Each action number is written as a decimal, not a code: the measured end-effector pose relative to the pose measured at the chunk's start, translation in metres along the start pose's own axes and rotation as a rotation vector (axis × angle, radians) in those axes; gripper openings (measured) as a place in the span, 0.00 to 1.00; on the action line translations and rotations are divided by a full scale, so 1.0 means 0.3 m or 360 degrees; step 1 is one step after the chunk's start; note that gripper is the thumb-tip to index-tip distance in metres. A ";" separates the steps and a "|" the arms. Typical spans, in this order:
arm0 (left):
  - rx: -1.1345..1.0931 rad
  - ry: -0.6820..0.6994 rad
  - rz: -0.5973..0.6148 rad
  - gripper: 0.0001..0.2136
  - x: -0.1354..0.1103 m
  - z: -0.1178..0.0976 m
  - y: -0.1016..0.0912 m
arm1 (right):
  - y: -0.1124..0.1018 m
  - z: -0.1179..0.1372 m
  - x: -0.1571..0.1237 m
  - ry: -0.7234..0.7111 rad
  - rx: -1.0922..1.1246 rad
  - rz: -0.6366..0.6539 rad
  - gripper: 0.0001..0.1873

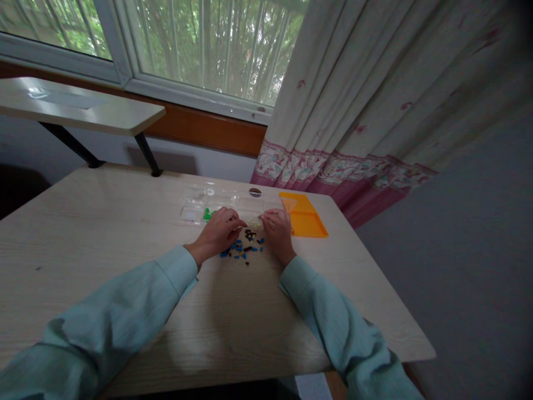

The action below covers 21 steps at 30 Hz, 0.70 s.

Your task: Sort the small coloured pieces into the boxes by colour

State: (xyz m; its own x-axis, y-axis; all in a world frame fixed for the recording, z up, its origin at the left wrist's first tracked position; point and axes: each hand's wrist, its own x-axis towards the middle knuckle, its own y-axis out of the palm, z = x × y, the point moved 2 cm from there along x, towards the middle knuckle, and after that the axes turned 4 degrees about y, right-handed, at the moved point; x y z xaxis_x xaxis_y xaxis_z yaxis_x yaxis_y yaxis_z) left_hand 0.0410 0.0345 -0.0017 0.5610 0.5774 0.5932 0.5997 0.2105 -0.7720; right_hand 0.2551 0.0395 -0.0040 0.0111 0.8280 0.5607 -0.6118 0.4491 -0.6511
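My left hand [220, 230] is over the left side of a pile of small building pieces, its thumb and forefinger pinched together. Whatever is between those fingertips is too small to make out. Across from it, my right hand [278, 232] is closed in a pinch at the edge of some pale cream pieces [254, 223]. I cannot make out what it grips. Dark brown pieces [250, 234] and blue pieces [237, 246] lie loose on the table between and below both hands. Green pieces [208, 214] sit in a clear plastic tray [191, 201], partly hidden behind my left hand.
An orange plastic tray [308, 215] lies right of my right hand. A round dark item [255, 192] is at the clear tray's back edge. The wooden table [158, 311] has a raised shelf [104, 108] at back left. A curtain [345, 111] hangs beside the window.
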 end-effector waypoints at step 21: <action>0.0116 0.0200 0.0293 0.08 0.001 -0.062 0.038 | 0.002 0.021 0.001 -0.0043 -0.0004 -0.0033 0.11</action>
State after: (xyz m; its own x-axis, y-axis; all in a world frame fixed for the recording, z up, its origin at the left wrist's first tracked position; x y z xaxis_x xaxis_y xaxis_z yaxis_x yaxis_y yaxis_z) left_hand 0.0586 0.0225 -0.0062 0.7266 0.5093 0.4612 0.4405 0.1699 -0.8815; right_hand 0.2499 0.0380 -0.0010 0.0025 0.8090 0.5878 -0.6097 0.4671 -0.6403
